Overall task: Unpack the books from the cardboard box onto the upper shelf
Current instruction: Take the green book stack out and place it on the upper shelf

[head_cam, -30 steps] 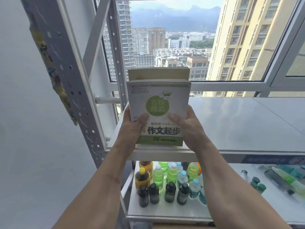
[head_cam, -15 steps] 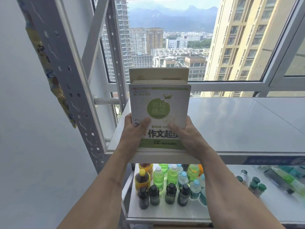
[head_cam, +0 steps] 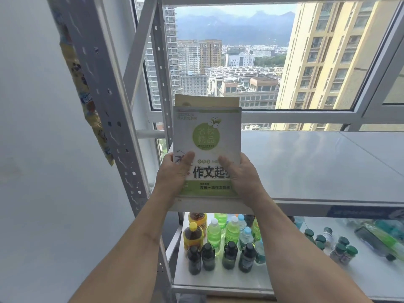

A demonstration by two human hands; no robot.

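Note:
I hold a stack of books [head_cam: 207,132] upright at the left end of the upper shelf [head_cam: 317,167]. The front book has a white and green cover with a green circle and black characters; a yellowish book stands behind it. My left hand [head_cam: 175,173] grips the stack's lower left edge, thumb on the cover. My right hand [head_cam: 242,176] grips the lower right edge, thumb on the cover too. The stack's bottom edge is at the shelf's front lip. The cardboard box is out of view.
The grey shelf upright [head_cam: 105,101] rises at the left, close to the books. On the lower shelf [head_cam: 218,278] stand several bottles [head_cam: 218,241], with more small bottles [head_cam: 336,246] at the right. A window [head_cam: 240,62] lies behind the rack. A white wall is at the left.
The view has shifted a little. The stack and both hands stay in nearly the same place at the shelf's left end, with the same grip.

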